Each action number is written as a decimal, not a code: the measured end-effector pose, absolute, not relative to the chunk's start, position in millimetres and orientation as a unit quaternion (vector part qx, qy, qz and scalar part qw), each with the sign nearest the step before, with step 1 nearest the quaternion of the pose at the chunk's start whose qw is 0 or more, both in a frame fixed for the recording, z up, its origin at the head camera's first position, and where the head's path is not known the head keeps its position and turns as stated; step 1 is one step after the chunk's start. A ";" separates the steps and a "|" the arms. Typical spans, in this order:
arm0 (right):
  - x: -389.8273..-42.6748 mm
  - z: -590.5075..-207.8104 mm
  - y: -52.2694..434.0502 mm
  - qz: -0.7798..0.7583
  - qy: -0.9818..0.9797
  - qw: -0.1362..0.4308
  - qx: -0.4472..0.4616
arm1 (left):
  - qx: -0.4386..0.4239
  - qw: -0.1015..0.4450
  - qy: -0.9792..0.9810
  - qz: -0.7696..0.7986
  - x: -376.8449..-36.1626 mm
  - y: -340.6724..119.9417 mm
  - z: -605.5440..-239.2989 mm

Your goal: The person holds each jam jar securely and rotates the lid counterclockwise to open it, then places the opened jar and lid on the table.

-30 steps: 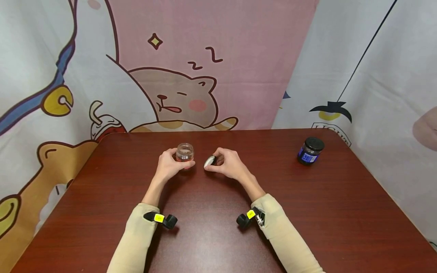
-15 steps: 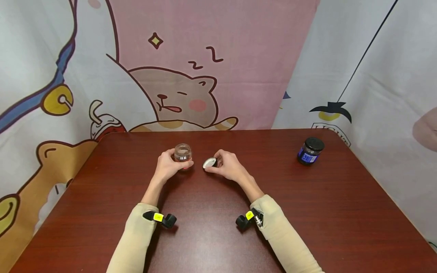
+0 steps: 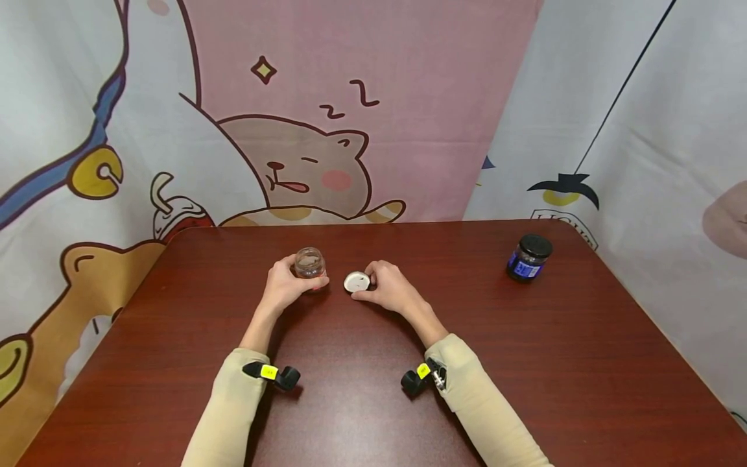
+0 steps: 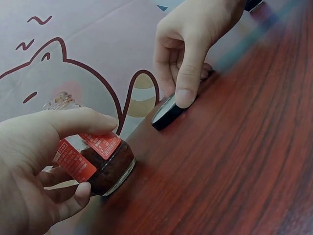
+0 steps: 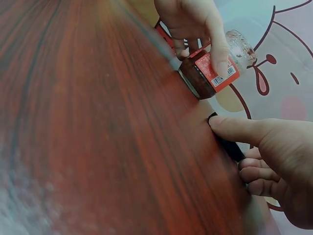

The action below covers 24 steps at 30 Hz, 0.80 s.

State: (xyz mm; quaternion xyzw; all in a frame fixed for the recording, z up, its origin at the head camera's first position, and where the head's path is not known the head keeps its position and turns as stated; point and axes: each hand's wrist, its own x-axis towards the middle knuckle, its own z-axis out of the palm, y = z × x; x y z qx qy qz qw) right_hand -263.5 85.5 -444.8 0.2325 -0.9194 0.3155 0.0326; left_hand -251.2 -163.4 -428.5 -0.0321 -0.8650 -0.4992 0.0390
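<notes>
Lid (image 3: 356,282) turned flatter over the last second, white inside up, pinched by right hand (image 3: 393,286) at the tabletop (image 3: 373,408), contact unclear. Left hand (image 3: 283,284) grips the jar (image 3: 310,262) just beside, mouth uncovered.

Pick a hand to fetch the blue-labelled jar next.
Right hand, likely: nearer the blue-labelled jar, though it pinches the lid and should release that first. The left hand, farther away, holds the open jar.
</notes>
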 end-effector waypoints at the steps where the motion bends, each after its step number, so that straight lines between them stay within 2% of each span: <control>1: -263.2 -445.1 85.4 0.311 -0.921 0.032 0.232 | -0.032 0.038 -0.865 -0.499 -251.4 -163.4 -428.8; 14: -257.2 -442.3 83.0 0.287 -0.930 0.013 0.228 | -0.057 -0.009 -0.840 -0.540 -251.0 -165.6 -428.0; 24: -255.9 -440.4 82.4 0.279 -0.935 0.002 0.218 | -0.050 -0.007 -0.836 -0.547 -252.4 -163.0 -425.7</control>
